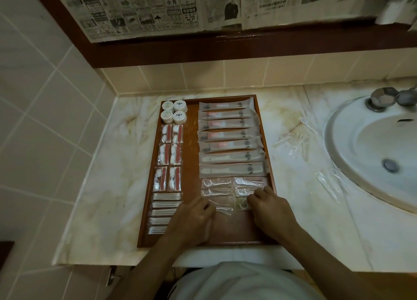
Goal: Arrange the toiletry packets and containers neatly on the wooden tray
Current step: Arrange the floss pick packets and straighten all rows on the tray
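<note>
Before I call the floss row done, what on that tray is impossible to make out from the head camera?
- Floss pick packets nearest the person: partly covered by left hand and right hand.
- Cotton swab packets: right ends of the nearer ones hidden by the left hand.
- Logos on round containers: too small.
- Wooden tray near edge: partly behind both forearms.

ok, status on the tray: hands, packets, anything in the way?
Left hand and right hand both pinching clear floss-pick packets at wooden tray front. Loose floss picks remain on marble counter. Nothing obstructing.
</note>
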